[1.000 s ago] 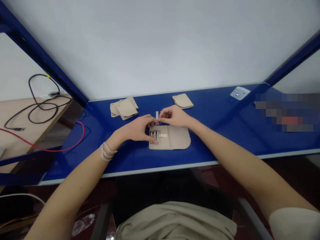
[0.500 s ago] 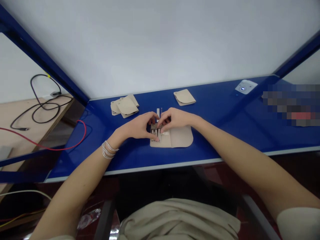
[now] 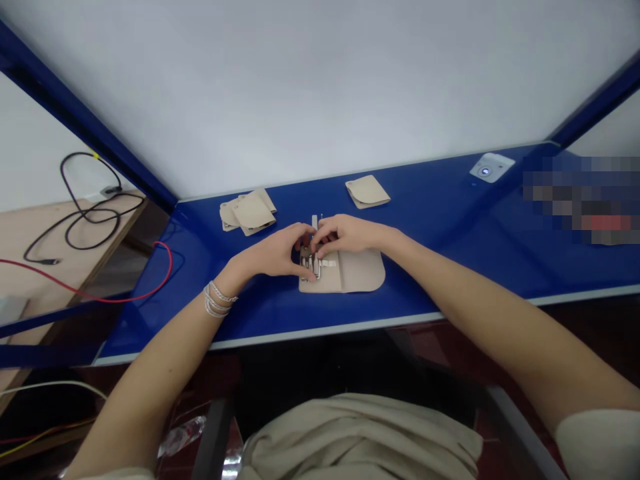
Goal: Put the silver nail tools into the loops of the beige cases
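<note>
An opened beige pouch [image 3: 357,272] lies on the blue table [image 3: 440,253], with several small metal tools [image 3: 311,265] held in its left half. My left hand [image 3: 277,253] rests on the pouch's left edge, fingers curled over the tools. Just right of it, my right hand [image 3: 345,235] has its fingertips pinched on one of the tools at the pouch's top edge. A thin white strip [image 3: 315,221] lies on the table just behind the hands.
A stack of closed beige pouches [image 3: 249,211] sits at the back left and a single one [image 3: 367,191] at the back centre. A small white device [image 3: 491,167] lies at the back right. Cables [image 3: 90,220] lie on a wooden table to the left.
Both hands have come down from just above the pouch's top edge onto its tool side. The right hand's fingers now pinch among the tools.
</note>
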Tool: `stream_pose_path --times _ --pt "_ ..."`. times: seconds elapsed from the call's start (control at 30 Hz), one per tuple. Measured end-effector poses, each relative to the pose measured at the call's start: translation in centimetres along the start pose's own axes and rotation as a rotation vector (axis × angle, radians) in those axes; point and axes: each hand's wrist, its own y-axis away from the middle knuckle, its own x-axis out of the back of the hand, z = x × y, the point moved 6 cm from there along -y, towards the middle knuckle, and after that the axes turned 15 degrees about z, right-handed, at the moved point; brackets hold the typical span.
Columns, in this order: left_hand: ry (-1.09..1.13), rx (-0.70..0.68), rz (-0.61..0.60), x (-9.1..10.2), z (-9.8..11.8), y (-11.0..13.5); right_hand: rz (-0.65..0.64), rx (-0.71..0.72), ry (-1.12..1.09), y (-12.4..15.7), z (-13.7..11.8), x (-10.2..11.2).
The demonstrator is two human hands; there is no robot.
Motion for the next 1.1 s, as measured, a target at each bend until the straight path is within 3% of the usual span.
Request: stream_pose_path --times 0.27,0.47,0.7,1.1 --pt "-0.007 0.014 -0.009 -0.08 -0.06 0.01 0.04 -0.007 -0.008 -0.32 1.04 0.27" --pt "0.006 -0.002 -0.012 -0.19 -0.2 0.09 -0.001 0.052 0.05 -0.15 0.32 0.15" --pt "0.014 0.005 -0.008 -0.16 -0.07 0.11 0.031 0.025 0.051 -0.01 0.28 0.33" --pt "0.004 0.005 -0.013 -0.16 0.1 0.07 -0.044 -0.03 0.089 0.15 0.67 -0.12"
